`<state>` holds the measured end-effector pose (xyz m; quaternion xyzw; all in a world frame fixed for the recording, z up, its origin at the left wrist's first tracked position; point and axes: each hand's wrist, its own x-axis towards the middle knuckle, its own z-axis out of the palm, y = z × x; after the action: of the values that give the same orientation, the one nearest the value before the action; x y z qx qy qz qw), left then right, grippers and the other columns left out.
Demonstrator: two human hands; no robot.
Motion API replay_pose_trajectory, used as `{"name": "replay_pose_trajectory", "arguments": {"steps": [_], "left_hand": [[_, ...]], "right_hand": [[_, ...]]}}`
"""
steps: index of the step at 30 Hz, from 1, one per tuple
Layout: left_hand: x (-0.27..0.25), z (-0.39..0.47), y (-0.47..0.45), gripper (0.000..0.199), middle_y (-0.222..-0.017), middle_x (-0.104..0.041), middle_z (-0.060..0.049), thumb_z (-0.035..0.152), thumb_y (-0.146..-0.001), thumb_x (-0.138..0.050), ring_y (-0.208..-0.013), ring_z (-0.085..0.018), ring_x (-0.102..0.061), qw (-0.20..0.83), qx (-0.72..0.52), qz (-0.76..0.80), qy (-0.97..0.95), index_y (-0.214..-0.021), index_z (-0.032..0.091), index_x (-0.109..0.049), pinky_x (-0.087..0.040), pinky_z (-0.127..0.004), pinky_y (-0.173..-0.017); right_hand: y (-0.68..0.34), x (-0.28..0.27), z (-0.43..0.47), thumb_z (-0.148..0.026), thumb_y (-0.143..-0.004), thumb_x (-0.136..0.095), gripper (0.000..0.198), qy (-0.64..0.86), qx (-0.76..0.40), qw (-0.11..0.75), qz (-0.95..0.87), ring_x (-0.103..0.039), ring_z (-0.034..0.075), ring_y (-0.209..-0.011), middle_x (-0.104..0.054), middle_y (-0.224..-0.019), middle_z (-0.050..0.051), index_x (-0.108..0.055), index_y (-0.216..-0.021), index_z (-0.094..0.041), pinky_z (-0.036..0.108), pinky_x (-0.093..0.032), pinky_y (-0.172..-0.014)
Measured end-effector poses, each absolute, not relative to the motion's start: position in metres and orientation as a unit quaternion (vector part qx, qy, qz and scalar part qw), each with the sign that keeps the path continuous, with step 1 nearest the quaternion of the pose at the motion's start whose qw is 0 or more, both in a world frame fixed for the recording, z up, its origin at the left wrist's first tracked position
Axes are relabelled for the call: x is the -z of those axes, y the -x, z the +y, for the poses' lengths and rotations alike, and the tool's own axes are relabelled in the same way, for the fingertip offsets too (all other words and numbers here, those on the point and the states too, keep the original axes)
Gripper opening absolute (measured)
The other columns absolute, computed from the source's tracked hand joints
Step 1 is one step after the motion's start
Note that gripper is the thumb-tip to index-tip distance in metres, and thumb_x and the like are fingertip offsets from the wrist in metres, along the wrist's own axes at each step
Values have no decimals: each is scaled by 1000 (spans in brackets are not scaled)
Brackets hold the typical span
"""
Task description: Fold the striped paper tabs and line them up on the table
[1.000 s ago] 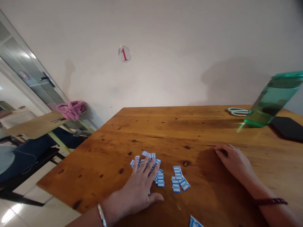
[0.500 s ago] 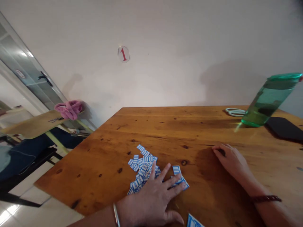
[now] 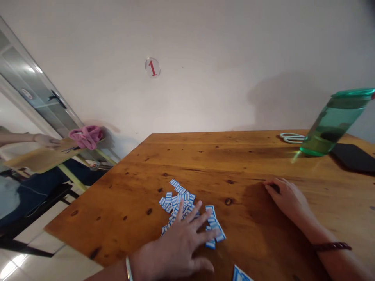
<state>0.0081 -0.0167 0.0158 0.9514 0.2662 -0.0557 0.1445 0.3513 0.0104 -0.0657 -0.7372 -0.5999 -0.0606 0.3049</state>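
My left hand [image 3: 178, 244], with a silver bangle at the wrist, is spread flat over the wooden table. Under and beyond its fingers lies a loose pile of small blue-and-white paper labels [image 3: 175, 201], partly hidden by the hand. A few larger blue-and-white label pieces [image 3: 217, 228] lie by its ring and little fingers, which seem to touch them. Another blue-and-white piece [image 3: 240, 274] is cut off at the bottom edge. My right hand [image 3: 288, 199] rests on the table to the right, fingers curled in, and I cannot make out anything in them. A dark beaded bracelet circles that wrist.
A green water bottle [image 3: 334, 125] stands at the back right, between a coiled pale cable [image 3: 291, 137] and a black flat device [image 3: 354, 158]. At left, a person's hand [image 3: 48, 140] is over a small table with a pink cloth [image 3: 86, 136].
My left hand has slid left, and the larger label pieces beside it have shifted left too. My right hand stays put. Another person's arm has come in at left.
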Motion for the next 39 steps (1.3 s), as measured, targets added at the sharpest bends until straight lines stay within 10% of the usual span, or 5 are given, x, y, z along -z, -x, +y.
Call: {"name": "replay_pose_trajectory", "arguments": {"steps": [7,14,22,27,39], "left_hand": [[11,39,12,80,-144,-18,-22,64,-81,-18,-133,-35,-9,7,37,551,-834,-138,7,-22,-8,-63,-101],[7,6,-8,70,-149,-10,-7,65,-81,-21,-135,-31,1,57,59,307,-948,-140,30,-7,0,-67,-98],[8,11,6,82,-147,-11,-17,68,-78,-18,-134,-34,0,18,62,464,-883,-140,13,-15,-2,-64,-101],[10,0,5,73,-149,-8,-7,68,-78,-24,-135,-32,1,40,62,346,-936,-140,32,-10,0,-66,-99],[12,-9,35,69,-146,-19,-12,61,-83,-24,-134,-33,-9,-6,29,520,-854,-140,22,-19,-8,-65,-101]], "right_hand": [[-351,67,11,-30,-76,-41,20,737,60,310,-598,-59,27,-85,-65,-86,8,-60,-72,-23,38,-47,-65],[-352,66,10,-33,-77,-40,22,739,50,303,-600,-58,28,-85,-64,-88,9,-59,-73,-23,39,-47,-66],[-351,65,10,-34,-76,-40,22,743,48,300,-597,-58,27,-83,-64,-86,9,-59,-74,-23,38,-46,-64],[-350,64,9,-34,-76,-38,23,742,45,302,-597,-58,28,-83,-64,-87,9,-58,-72,-23,39,-46,-64],[-351,66,9,-34,-76,-40,21,738,61,303,-600,-58,27,-83,-64,-86,8,-59,-73,-24,38,-46,-61]]}}
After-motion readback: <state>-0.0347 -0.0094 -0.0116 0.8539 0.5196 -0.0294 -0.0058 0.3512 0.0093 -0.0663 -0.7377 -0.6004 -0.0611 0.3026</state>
